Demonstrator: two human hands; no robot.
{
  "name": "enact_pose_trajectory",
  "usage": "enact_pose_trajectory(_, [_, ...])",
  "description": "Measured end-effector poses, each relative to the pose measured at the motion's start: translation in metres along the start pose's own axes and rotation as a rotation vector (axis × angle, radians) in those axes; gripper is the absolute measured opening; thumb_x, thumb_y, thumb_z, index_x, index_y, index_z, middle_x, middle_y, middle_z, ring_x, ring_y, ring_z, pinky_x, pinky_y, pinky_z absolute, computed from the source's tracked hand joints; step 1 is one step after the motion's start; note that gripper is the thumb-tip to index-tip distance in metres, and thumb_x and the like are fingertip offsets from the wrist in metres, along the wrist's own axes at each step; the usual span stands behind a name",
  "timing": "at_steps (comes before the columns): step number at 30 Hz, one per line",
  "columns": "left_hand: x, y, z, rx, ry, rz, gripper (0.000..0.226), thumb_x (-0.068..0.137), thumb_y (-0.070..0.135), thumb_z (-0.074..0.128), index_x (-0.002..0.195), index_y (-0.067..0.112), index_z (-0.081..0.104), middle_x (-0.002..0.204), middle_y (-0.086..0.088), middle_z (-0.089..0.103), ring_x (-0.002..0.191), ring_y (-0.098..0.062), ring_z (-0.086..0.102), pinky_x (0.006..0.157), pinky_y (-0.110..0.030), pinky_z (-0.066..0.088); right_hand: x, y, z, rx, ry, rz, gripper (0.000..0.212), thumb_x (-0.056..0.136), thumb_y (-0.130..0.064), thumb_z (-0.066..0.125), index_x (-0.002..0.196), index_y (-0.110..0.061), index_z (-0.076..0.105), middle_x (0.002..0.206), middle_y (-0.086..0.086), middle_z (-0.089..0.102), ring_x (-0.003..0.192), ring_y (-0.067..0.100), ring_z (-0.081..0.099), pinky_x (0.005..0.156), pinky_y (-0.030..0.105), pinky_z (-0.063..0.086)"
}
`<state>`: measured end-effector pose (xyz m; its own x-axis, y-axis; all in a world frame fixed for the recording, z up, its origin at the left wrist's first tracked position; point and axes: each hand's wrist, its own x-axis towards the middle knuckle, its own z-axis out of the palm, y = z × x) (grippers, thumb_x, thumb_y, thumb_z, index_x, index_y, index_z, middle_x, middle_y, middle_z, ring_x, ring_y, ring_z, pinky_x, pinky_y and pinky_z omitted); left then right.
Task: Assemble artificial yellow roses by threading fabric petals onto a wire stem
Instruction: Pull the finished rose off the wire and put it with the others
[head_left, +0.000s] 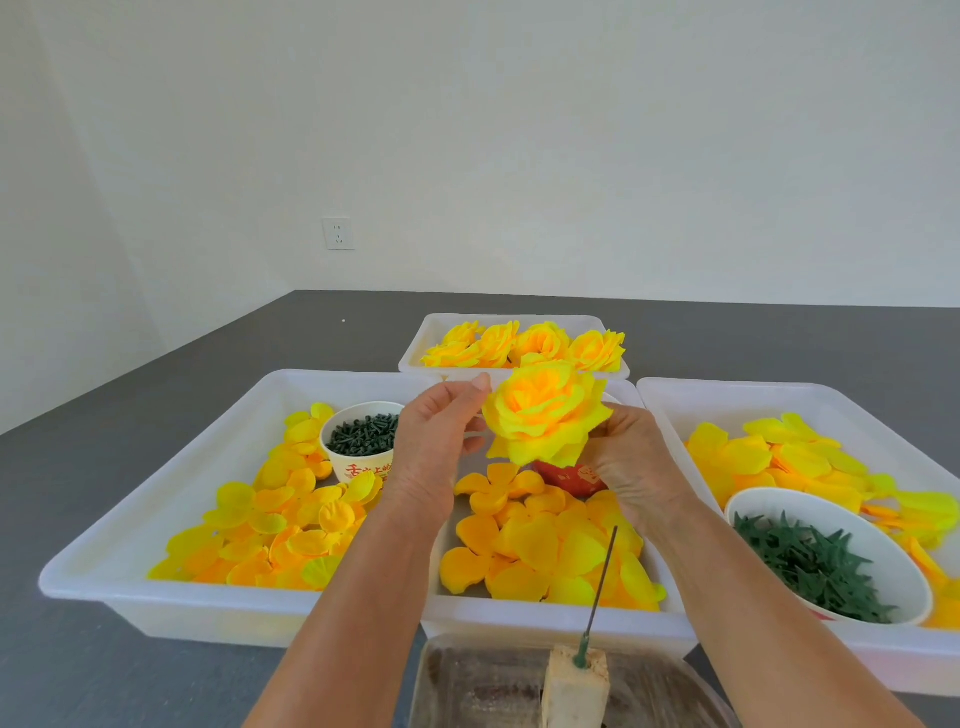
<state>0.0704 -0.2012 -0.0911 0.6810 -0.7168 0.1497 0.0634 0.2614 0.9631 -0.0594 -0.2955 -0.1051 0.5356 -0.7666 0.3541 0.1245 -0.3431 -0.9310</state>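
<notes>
Fingers (470, 410) around rose (548, 418) (both sides)

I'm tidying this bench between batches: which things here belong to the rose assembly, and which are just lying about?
Belongs to the job:
- rose held by the left hand and right hand
- loose petals
- wire stem in its block
- green calyx pieces
- dark green pegs
- finished roses

Just lying about:
- wall socket
- red cup, contents hidden
</notes>
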Motion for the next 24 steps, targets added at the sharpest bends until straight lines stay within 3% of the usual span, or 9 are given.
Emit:
enact_pose_trajectory(4, [0.0005,-0.0011,0.0006,0.03,-0.014,0.006,0.022,0.084,0.031,0.064,0.074,0.011,0.064,0.074,-0.006,0.061,0.077,-0.019,0.055,0.067,-0.024,0.048,0.0015,0.0024,-0.0008,0.029,0.07,0.064,0.023,0.074,-0.006,0.075,0.067,-0.028,0.07,0.067,-0.012,0.07,0.072,0.01,0.064,0.067,0.026,0.051])
enact_pose_trajectory(9, [0.0007,-0.0016,-0.0001,0.039,-0.045,-0.011,0.018,0.082,0.028,0.066,0.073,0.012,0.07,0.079,-0.01,0.065,0.082,-0.021,0.058,0.078,-0.034,0.05,0.0014,0.0025,-0.0004,-0.034,0.047,0.061,0.025,0.074,-0.004,0.074,0.067,-0.027,0.068,0.066,-0.013,0.067,0.068,0.01,0.061,0.062,0.023,0.049])
enact_pose_trajectory(12, [0.0021,-0.0027,-0.0018,0.015,-0.039,0.006,0.02,0.086,0.018,0.063,0.067,0.012,0.07,0.077,-0.011,0.064,0.082,-0.024,0.056,0.079,-0.037,0.049,0.0024,0.0027,0.0008,-0.043,-0.002,0.049,0.019,0.077,-0.004,0.072,0.073,-0.022,0.068,0.059,-0.018,0.066,0.057,-0.003,0.06,0.053,0.012,0.048])
enact_pose_trajectory(17, [0.0026,-0.0026,-0.0002,0.048,-0.007,0.053,0.035,0.085,0.025,0.063,0.081,-0.01,0.064,0.08,-0.018,0.057,0.077,-0.023,0.048,0.076,-0.038,0.045,0.0021,0.0063,0.0005,0.023,-0.039,0.051,0.016,0.079,-0.005,0.07,0.087,-0.018,0.067,0.068,-0.016,0.064,0.057,-0.009,0.06,0.049,0.005,0.045])
enact_pose_trajectory(21, [0.0024,-0.0032,0.0008,0.053,0.017,0.039,0.031,0.087,0.03,0.062,0.07,0.005,0.063,0.082,-0.019,0.06,0.079,-0.025,0.053,0.081,-0.042,0.048,0.0024,0.0078,0.0017,-0.009,-0.065,0.045,0.017,0.08,-0.007,0.07,0.085,-0.022,0.065,0.071,-0.015,0.065,0.058,-0.01,0.059,0.05,0.004,0.044])
enact_pose_trajectory(24, [0.0029,-0.0045,0.0008,0.024,0.012,0.007,0.035,0.09,0.039,0.055,0.072,0.011,0.066,0.078,-0.01,0.065,0.075,-0.019,0.058,0.072,-0.032,0.05,0.0045,0.0077,0.0009,0.025,-0.015,0.051,0.023,0.077,-0.006,0.073,0.075,-0.028,0.066,0.061,-0.02,0.067,0.063,-0.009,0.062,0.053,0.006,0.047])
